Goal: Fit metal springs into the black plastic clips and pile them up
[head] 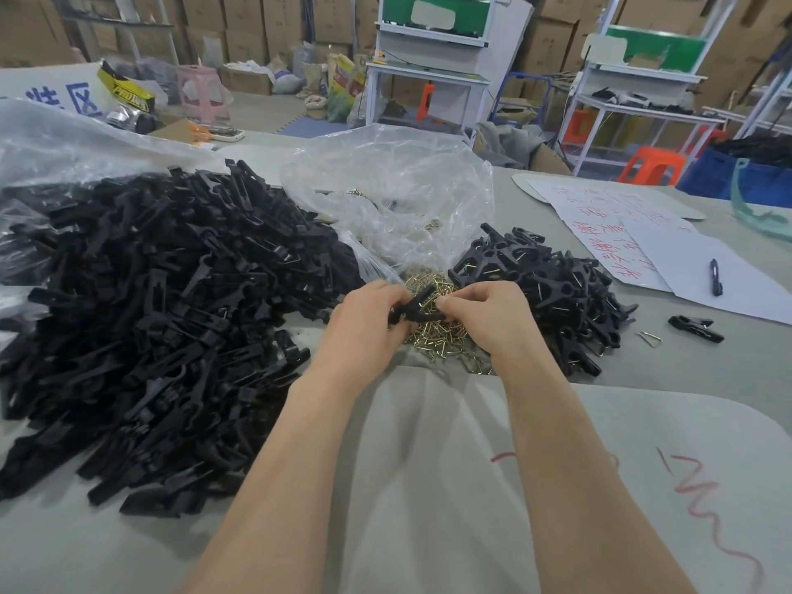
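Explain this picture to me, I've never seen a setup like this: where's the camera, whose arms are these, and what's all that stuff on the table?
There is no machine here. A person wears a camera on the head, so this single view looks down along their own bare arms. The left hand and right hand meet over the grey table and together pinch one black clip. Whether a spring is already in it is too small to tell.

Just under the hands lies a heap of small brass-coloured springs, beside a clear plastic bag. The large black heap on the left is clip parts, seemingly awaiting springs. The smaller pile on the right is clips with wire springs showing. Farther right lie paper sheets with red writing and a pen.
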The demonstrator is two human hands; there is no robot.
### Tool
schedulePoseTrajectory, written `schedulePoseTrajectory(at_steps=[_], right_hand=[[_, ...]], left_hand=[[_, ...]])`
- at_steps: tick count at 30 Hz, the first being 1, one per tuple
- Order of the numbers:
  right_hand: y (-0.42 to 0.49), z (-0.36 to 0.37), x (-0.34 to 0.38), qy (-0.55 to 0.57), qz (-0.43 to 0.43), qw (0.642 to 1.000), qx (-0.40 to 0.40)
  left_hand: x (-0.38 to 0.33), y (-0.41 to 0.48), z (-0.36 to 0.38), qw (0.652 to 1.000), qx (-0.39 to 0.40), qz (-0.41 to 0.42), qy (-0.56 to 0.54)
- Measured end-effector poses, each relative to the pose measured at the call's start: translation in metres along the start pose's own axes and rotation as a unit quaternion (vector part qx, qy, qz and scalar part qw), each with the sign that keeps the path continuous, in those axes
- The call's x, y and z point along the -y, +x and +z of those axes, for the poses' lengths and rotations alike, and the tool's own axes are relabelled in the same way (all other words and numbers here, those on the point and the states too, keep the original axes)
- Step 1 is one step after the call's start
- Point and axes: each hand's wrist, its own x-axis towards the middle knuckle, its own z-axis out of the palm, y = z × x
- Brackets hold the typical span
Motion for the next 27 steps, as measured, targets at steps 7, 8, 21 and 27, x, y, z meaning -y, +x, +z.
schedulePoseTrajectory(at_steps=[7, 8, 21, 27], right_hand=[[0.002, 0.003, -0.001, 0.000, -0.007, 1.000, -0.011], [0.002, 0.003, -0.001, 0.000, -0.013, 1.000, -0.007], [0.000, -0.009, -0.001, 0.071, 0.001, 0.994, 0.079], [0.000, -0.006, 0.004, 0.072, 0.014, 0.995, 0.063]], left_hand=[[-0.001, -0.001, 0.000, 1.000, -0.009, 0.004, 0.016], [-0.001, -0.001, 0.000, 1.000, -0.009, 0.005, 0.017], [0.002, -0.001, 0.001, 1.000, 0.012, -0.001, -0.022], [0.003, 0.001, 0.002, 1.000, -0.010, 0.013, -0.023]])
